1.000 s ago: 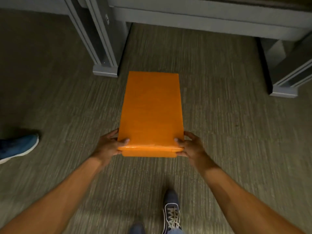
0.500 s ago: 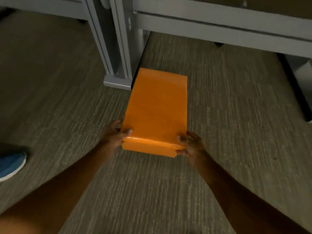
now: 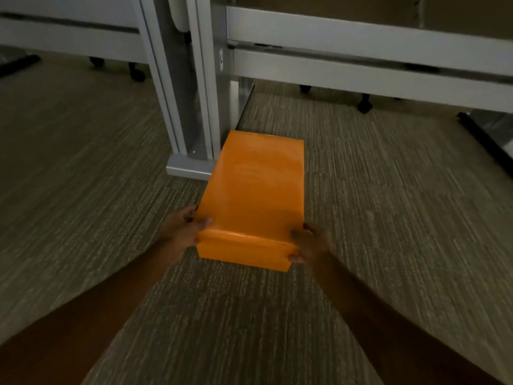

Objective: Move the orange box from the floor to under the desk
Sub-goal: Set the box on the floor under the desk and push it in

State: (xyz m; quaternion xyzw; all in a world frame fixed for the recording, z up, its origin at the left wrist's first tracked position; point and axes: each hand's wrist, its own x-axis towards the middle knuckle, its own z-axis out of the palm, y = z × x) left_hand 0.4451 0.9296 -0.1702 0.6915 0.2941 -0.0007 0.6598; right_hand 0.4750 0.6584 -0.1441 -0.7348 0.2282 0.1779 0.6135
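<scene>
A long orange box (image 3: 255,190) is held low over the carpet, its far end pointing toward the opening under the grey desk (image 3: 361,48). My left hand (image 3: 183,229) grips its near left corner, thumb on top. My right hand (image 3: 311,243) grips the near right corner. The box's far left edge lies close beside the foot of the grey desk leg (image 3: 194,107). Whether the box's underside touches the floor is hidden.
Grey-brown carpet (image 3: 388,218) spreads all around. Chair castors (image 3: 363,107) stand behind the desk rail, and others (image 3: 137,75) at the back left. A dark desk foot (image 3: 483,140) runs along the right. A second desk (image 3: 69,31) stands to the left.
The box and both hands have moved forward toward the desk, its far end now past the leg's foot. The view has dropped lower, and the blue shoe at the left has gone out of frame.
</scene>
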